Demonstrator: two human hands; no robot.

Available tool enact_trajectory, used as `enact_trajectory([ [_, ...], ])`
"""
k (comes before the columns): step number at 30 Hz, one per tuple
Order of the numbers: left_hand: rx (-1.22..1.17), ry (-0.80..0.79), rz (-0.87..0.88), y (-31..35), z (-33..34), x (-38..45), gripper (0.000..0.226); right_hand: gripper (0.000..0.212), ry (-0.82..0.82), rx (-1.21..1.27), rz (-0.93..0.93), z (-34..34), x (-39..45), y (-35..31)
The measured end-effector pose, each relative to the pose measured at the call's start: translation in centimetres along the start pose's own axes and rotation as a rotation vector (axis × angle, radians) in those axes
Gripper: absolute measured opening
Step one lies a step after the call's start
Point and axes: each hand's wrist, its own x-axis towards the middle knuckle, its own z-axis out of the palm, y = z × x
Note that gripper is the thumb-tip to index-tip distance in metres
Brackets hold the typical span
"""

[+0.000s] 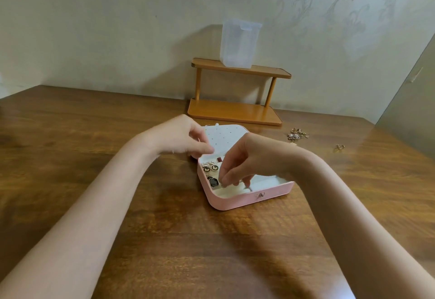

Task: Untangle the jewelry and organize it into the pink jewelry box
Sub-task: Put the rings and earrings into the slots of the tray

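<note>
The pink jewelry box [231, 202] lies open in the middle of the wooden table, its white perforated lid panel [223, 139] raised at the back. Round gold-and-black earrings [210, 168] and a dark piece [213, 181] sit in its left compartments. My right hand [242, 162] hangs over the box with fingertips pinched on a small gold piece [222, 184] just above the white ring rolls. My left hand [181, 137] rests at the lid's left edge, its fingers touching the lid panel. A tangled pile of gold jewelry [297, 133] lies to the right of the box.
A small two-tier wooden shelf [237, 91] stands against the wall behind the box, with a clear plastic container [240, 43] on its top tier. A single gold earring [339, 147] lies alone further right on the table [94, 133].
</note>
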Motion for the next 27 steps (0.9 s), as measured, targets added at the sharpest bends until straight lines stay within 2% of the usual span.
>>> enact_trajectory([
  [7, 0.114, -0.126, -0.094, -0.5, 1.3, 0.6, 0.020, 0.006, 0.037, -0.094, -0.013, 1.8, 0.7, -0.4],
  [21, 0.186, -0.135, -0.068, -0.6, 1.5, 1.0, 0.014, 0.004, 0.058, -0.180, 0.005, 2.3, 1.4, -0.3],
  [27, 0.060, -0.081, 0.050, 0.3, 1.5, 1.2, 0.017, 0.009, 0.036, -0.141, -0.024, 1.6, 1.0, -0.1],
])
